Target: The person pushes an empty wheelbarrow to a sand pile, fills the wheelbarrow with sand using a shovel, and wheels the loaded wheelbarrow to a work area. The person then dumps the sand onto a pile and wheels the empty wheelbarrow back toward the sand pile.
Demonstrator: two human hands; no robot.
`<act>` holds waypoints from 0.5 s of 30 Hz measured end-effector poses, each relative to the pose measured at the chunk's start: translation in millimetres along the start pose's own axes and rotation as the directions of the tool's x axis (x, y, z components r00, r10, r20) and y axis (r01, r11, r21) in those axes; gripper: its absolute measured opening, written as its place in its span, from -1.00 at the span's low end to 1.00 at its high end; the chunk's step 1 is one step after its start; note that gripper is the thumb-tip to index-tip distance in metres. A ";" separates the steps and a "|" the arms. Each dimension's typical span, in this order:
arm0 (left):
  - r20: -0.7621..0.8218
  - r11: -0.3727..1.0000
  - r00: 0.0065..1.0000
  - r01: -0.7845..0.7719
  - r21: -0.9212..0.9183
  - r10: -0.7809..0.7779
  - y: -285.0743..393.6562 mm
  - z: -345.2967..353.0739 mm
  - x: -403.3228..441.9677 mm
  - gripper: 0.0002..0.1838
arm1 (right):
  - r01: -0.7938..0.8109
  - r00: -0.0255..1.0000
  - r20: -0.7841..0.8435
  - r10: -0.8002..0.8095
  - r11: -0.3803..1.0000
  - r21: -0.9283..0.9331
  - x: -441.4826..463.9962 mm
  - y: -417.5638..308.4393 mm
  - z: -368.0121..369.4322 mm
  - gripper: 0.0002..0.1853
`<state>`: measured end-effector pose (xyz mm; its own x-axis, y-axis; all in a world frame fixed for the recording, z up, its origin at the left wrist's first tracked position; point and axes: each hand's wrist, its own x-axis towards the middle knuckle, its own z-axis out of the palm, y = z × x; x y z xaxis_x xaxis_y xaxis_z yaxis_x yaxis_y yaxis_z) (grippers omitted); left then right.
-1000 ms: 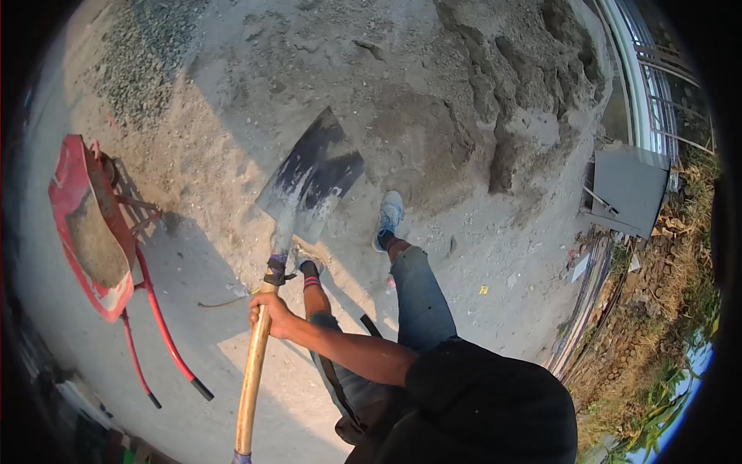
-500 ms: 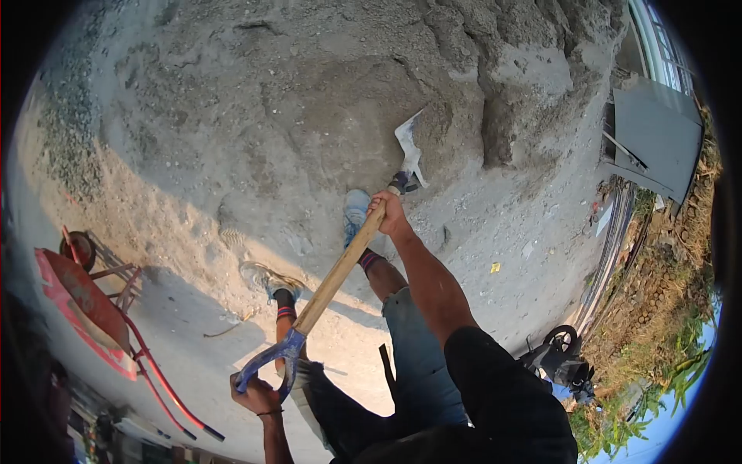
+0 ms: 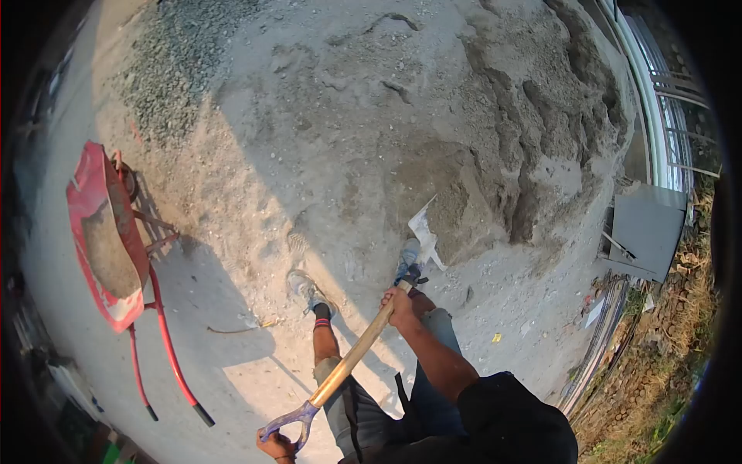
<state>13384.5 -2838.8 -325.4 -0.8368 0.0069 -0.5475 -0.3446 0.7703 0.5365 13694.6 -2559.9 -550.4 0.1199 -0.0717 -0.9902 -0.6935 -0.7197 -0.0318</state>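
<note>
I hold a shovel (image 3: 357, 354) with both hands, its wooden shaft slanting up to the right. My left hand (image 3: 276, 446) is closed around the blue D-shaped handle at the bottom. Farther along, my right hand (image 3: 399, 304) wraps the shaft close to the metal socket. The pale blade (image 3: 424, 233) is seen nearly edge-on, just past my right foot. Dark loose sand (image 3: 460, 205) shows directly beside the blade; whether some of it rests on the metal I cannot tell.
A red wheelbarrow (image 3: 141, 259) with sand inside stands at the left, handles pointing toward me. A large sand pile (image 3: 533, 116) rises ahead, with gravel (image 3: 174, 69) at upper left. Grey panel (image 3: 648, 232) and long strips (image 3: 599, 340) lie at right.
My view has shifted, showing more of the wheelbarrow and gravel. Both hands keep their grip on the shovel, and the blade now appears lower in view, closer to my feet.
</note>
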 end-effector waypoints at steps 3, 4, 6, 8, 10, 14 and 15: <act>-0.074 0.989 0.986 0.147 -0.029 -0.149 -71.1 -88.1 -12.6 -0.92 | 0.022 0.999 0.046 -0.014 0.982 -0.185 -36.0 55.3 23.7 -0.87; -0.118 0.985 0.978 0.170 -0.004 -0.170 -104.6 -111.5 -19.6 -0.92 | 0.034 0.999 0.034 -0.026 0.964 -0.265 -47.9 75.0 32.9 -0.88; -0.037 0.944 0.985 0.170 0.282 -0.166 -136.9 -145.1 -60.5 -0.94 | 0.058 0.998 0.053 -0.041 0.921 -0.385 -70.3 107.5 61.6 -0.89; 0.020 0.821 0.990 0.105 0.561 -0.141 -165.1 -161.2 -102.8 -0.83 | 0.081 0.986 0.165 0.002 0.866 -0.494 -93.5 141.4 88.1 -0.89; -0.081 0.889 0.926 0.377 0.259 -0.369 -169.7 -144.9 -114.4 -0.87 | 0.152 0.972 0.236 -0.010 0.793 -0.590 -119.2 172.6 126.4 -0.89; -0.007 0.560 0.685 0.589 -0.583 -0.728 -150.5 -102.1 -104.2 -0.95 | 0.466 0.838 0.546 -0.027 0.556 -0.688 -169.1 236.6 211.6 -0.81; 0.054 0.464 0.663 0.578 -0.671 -0.747 -141.7 -97.0 -100.0 -0.97 | 0.533 0.788 0.616 0.003 0.497 -0.685 -176.4 251.4 233.7 -0.79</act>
<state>13475.7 -3010.5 -284.3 -0.2740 -0.5365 -0.7982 -0.9293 -0.0659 0.3633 13333.1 -2566.9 -415.5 -0.3452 0.3661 -0.8641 0.2060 -0.8687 -0.4504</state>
